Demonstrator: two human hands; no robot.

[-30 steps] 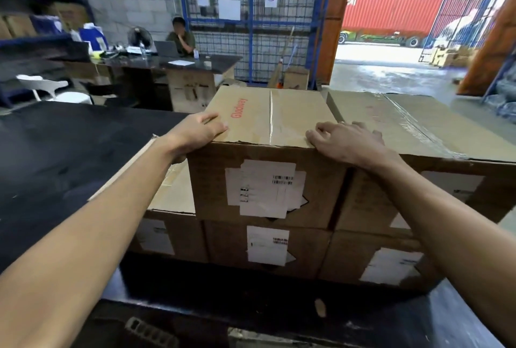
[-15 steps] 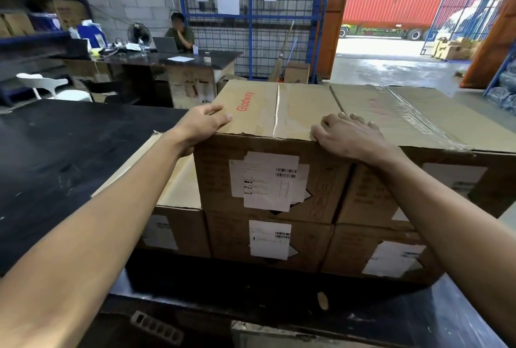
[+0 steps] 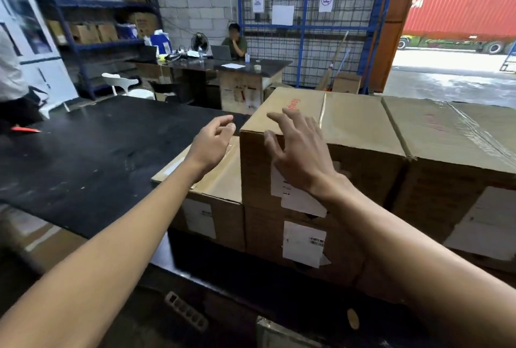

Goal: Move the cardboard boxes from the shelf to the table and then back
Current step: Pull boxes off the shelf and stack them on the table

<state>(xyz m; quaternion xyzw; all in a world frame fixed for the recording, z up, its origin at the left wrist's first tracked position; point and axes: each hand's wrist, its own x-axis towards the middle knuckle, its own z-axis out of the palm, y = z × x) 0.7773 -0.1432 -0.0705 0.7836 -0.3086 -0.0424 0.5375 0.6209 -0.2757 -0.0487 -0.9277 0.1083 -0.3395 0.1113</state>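
Cardboard boxes (image 3: pixel 363 135) stacked on table (image 3: pixel 97 157) (black); left hand (image 3: pixel 212 143), right hand (image 3: pixel 298 152) grips released.

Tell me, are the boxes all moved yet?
Several cardboard boxes sit stacked on the black table, so that part looks underway or done. Left hand and right hand are open, holding nothing. Boxes still on the table must go back to the shelf.

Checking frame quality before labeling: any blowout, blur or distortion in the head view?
Head view: doorway overexposed, sky clipped white; glare on the tape of the right box; wide-angle bending at the edges, forearms stretched; slight motion blur on the right hand; black table dark, little detail.
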